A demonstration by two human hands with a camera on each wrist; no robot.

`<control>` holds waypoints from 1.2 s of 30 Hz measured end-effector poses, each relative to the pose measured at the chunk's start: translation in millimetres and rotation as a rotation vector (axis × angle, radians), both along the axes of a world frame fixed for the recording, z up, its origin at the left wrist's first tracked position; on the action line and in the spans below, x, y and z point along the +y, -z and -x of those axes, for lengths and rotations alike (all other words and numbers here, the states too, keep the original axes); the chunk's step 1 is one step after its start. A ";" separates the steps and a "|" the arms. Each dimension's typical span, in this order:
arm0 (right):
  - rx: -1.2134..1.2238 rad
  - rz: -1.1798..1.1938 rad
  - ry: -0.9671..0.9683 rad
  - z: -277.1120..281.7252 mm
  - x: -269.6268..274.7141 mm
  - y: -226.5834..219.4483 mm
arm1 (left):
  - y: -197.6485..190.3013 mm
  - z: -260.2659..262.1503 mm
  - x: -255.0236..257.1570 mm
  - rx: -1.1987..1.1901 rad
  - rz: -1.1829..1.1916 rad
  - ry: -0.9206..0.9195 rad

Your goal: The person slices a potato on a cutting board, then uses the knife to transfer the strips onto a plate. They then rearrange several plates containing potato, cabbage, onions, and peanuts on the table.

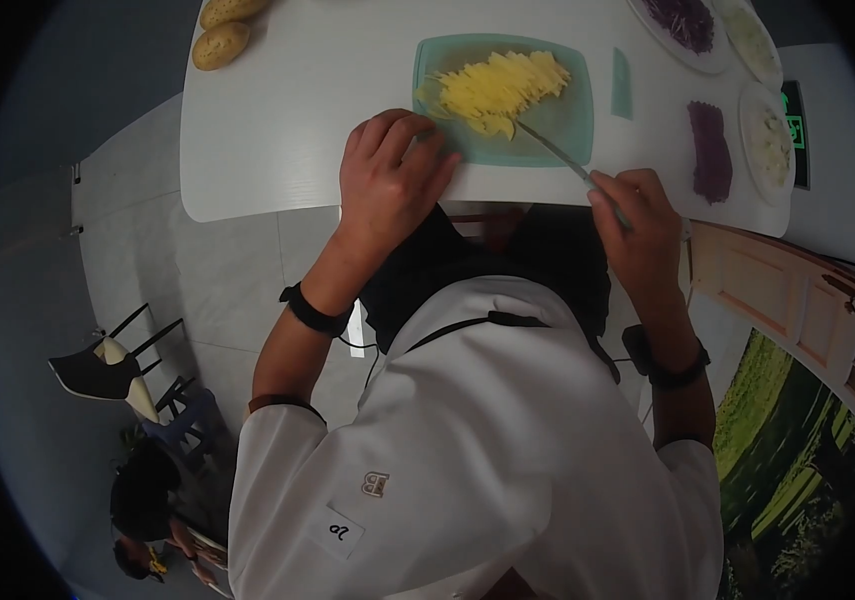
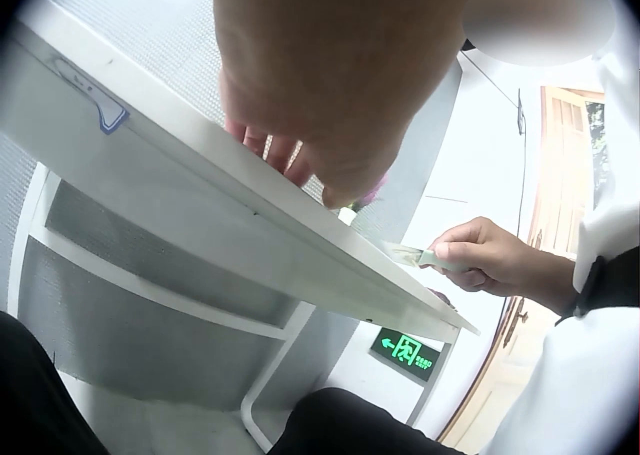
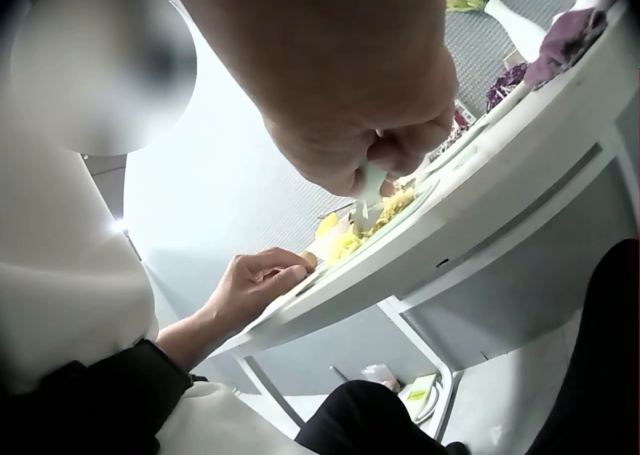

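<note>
Cut yellow strips (image 1: 503, 85) lie in a loose pile on a green cutting board (image 1: 548, 148). My right hand (image 1: 638, 225) grips the light handle of a knife (image 1: 556, 150), whose tip touches the pile's lower edge. The right wrist view shows this hand (image 3: 350, 125) above the yellow pieces (image 3: 385, 215). My left hand (image 1: 388, 180) rests with bent fingers at the board's near left corner; in the right wrist view a small brownish thing shows by its fingertips (image 3: 298, 273). In the left wrist view, the left hand (image 2: 320, 95) hides most of the board.
Potatoes (image 1: 221, 46) lie at the table's far left. Right of the board are a pale green strip (image 1: 623, 85), a purple cloth-like item (image 1: 710, 150), a plate of purple shreds (image 1: 713, 64) and a plate of pale pieces (image 1: 770, 178). The table's near edge (image 1: 248, 216) runs below the hands.
</note>
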State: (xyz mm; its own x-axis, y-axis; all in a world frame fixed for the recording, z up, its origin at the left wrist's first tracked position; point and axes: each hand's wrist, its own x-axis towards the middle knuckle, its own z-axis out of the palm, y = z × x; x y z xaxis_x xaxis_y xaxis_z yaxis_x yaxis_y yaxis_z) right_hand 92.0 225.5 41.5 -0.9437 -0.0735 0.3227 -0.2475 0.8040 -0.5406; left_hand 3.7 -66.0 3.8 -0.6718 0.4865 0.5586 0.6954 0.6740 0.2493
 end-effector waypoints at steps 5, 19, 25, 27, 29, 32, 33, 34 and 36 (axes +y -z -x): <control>-0.052 -0.044 0.033 -2.3 -4.8 6.9 | 0.1 2.0 7.1 -0.059 0.005 -0.029; -0.019 -0.006 -0.026 9.6 -34.0 5.1 | 4.1 3.8 8.1 -0.125 -0.130 -0.027; -0.062 -0.002 0.017 2.8 -25.1 -7.4 | 4.0 6.3 12.6 -0.113 -0.148 -0.051; -0.064 0.003 0.029 3.9 -27.5 -9.9 | 5.6 6.8 15.3 -0.099 -0.156 -0.034; -0.041 0.098 -0.012 9.5 -37.0 -10.6 | 6.9 7.2 18.3 -0.089 -0.149 -0.045; -0.025 0.070 -0.063 23.0 -51.3 -7.8 | 8.9 7.1 20.8 -0.070 -0.150 -0.059; -0.023 0.070 -0.064 25.7 -52.6 -6.9 | 9.5 6.9 20.4 -0.065 -0.156 -0.063; -0.011 0.042 -0.057 28.6 -53.9 -6.1 | 10.0 7.4 20.3 -0.062 -0.155 -0.065; 0.001 0.014 -0.056 31.9 -53.9 -5.7 | 10.8 8.4 20.3 -0.053 -0.165 -0.056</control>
